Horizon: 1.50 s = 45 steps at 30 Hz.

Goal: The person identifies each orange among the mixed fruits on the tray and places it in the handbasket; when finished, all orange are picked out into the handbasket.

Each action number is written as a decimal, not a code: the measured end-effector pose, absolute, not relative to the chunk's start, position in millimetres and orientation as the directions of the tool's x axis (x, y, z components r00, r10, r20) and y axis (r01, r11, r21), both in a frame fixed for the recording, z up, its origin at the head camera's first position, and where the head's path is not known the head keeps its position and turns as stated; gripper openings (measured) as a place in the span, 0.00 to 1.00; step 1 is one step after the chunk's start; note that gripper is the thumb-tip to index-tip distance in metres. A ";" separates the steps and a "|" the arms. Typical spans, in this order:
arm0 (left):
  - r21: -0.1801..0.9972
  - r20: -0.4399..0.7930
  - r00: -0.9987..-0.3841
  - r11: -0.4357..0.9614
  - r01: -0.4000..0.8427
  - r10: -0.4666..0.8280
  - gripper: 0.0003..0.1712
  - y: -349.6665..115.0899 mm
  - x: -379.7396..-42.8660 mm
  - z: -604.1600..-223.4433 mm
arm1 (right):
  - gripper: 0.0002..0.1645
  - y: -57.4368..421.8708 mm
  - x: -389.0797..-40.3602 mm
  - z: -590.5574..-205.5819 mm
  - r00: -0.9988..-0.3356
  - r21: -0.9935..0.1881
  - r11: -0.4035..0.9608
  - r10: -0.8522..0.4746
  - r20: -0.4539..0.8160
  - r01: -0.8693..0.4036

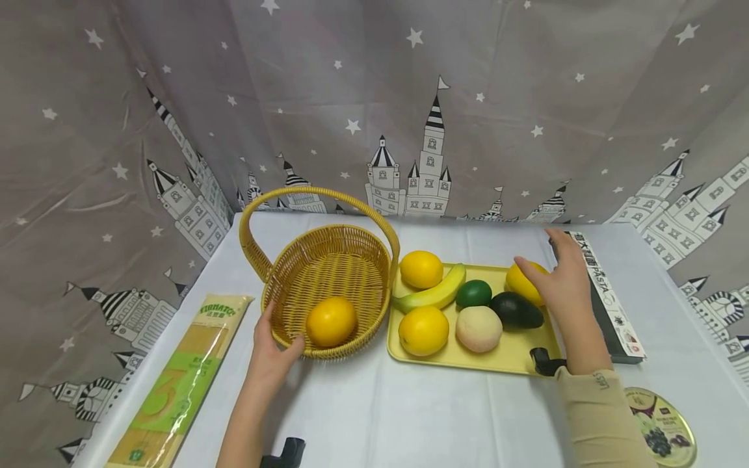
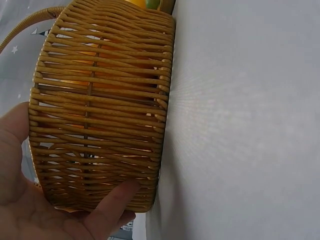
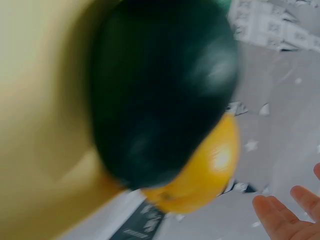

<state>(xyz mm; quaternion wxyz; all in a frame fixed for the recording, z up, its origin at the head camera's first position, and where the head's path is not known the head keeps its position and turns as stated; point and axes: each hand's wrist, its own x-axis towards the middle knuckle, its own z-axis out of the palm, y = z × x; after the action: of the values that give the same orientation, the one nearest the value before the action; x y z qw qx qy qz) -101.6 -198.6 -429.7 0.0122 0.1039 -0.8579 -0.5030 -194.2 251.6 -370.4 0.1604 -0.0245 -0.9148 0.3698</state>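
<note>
My left hand [image 1: 274, 354] holds the front left side of a woven basket [image 1: 328, 244]. In the left wrist view its thumb reaches the rim and a finger lies on the outer wall. One orange-yellow fruit [image 1: 331, 322] sits inside the basket. Over the back right of a yellow tray [image 1: 363, 364] [image 1: 468, 365], my right hand [image 1: 564, 279] hovers with fingers spread beside a yellow lemon-like fruit [image 1: 517, 287]; the right wrist view shows a gap between them. A dark avocado [image 3: 160, 95] lies in front of that fruit.
Also on the tray are a banana [image 1: 430, 296], a small green fruit [image 1: 474, 294], a peach [image 1: 478, 329] and two yellow fruits [image 1: 424, 331]. A pasta bag [image 1: 181, 383] lies left, a black pasta box [image 1: 608, 299] right, a round tin [image 1: 661, 426] near the front right.
</note>
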 end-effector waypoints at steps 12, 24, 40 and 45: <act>0.869 -0.070 -0.979 0.470 -0.155 -0.194 0.52 -199.3 -100.1 -430.9 | 0.57 269.5 -197.4 -400.7 -0.980 -0.646 0.750 0.199 0.016 0.142; 0.865 -0.085 -0.977 0.472 -0.170 -0.196 0.52 -199.5 -102.2 -431.7 | 0.56 276.0 -197.5 -416.7 -0.990 -0.628 0.769 0.142 -0.009 0.116; 0.870 -0.078 -0.980 0.468 -0.158 -0.186 0.52 -199.7 -102.3 -431.6 | 0.52 276.1 -195.8 -420.7 -0.981 -0.631 0.762 0.195 0.005 0.148; 0.869 -0.079 -0.980 0.468 -0.158 -0.184 0.52 -199.8 -102.0 -432.4 | 0.54 271.9 -192.8 -414.2 -0.970 -0.659 0.728 0.244 -0.011 0.190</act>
<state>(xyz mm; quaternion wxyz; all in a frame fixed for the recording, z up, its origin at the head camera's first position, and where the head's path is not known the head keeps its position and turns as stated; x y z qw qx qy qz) -102.0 -199.8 -432.4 0.0128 0.1000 -0.8567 -0.5059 -192.8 271.9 -414.2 0.0383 -0.1169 -0.9287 0.3498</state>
